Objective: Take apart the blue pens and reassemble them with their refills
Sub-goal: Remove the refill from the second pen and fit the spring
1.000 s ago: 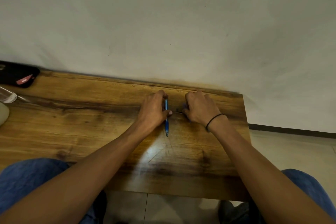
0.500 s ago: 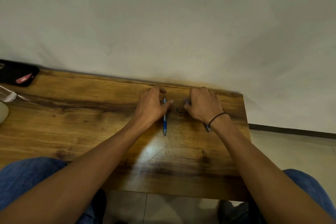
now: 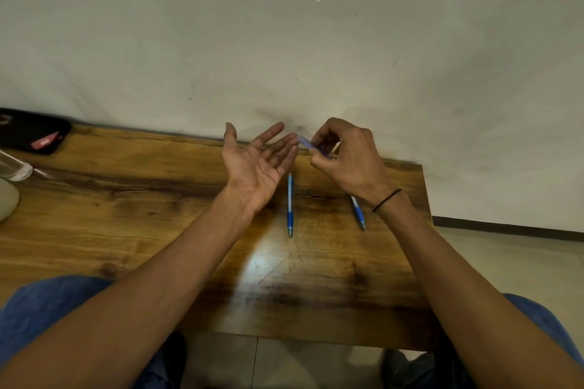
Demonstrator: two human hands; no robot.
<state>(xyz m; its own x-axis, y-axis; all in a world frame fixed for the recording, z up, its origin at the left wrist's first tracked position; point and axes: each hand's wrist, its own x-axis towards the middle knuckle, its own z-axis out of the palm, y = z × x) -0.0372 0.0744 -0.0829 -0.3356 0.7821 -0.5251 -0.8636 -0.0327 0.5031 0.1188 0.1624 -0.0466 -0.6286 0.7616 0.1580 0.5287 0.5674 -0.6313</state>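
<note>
Nearest me my two forearms reach out over the wooden table [image 3: 132,224], and between them two blue pens lie flat on the wood. The middle pen [image 3: 289,205] runs along the 12-to-6 line with its tip toward me at 6; it looks whole, barrel and grip section joined. The right pen [image 3: 358,215] lies at about 3 o'clock from it, well apart, slanted with its tip toward 5, its far end hidden under my right wrist. It too looks assembled as far as I can see. So I judge the job barely begun: neither pen on the table shows as taken apart, and I see no loose refill or spring on the wood.

Farther out, above the table, my left hand [image 3: 256,164] is palm up, fingers spread and relaxed, holding nothing. At about 3 o'clock from it, my right hand [image 3: 347,158] has its fingers curled, pinching a blurred blue piece [image 3: 311,145] between thumb and fingertips; whether it is a whole third pen or only a part, I cannot tell. Its free end points toward 10 o'clock and reaches my left fingertips, near touching. The piece sits at about 12 o'clock from the middle pen.

At the far left edge, around 9 to 10 o'clock, lie a black case [image 3: 31,133] and a clear glass object [image 3: 14,167].
</note>
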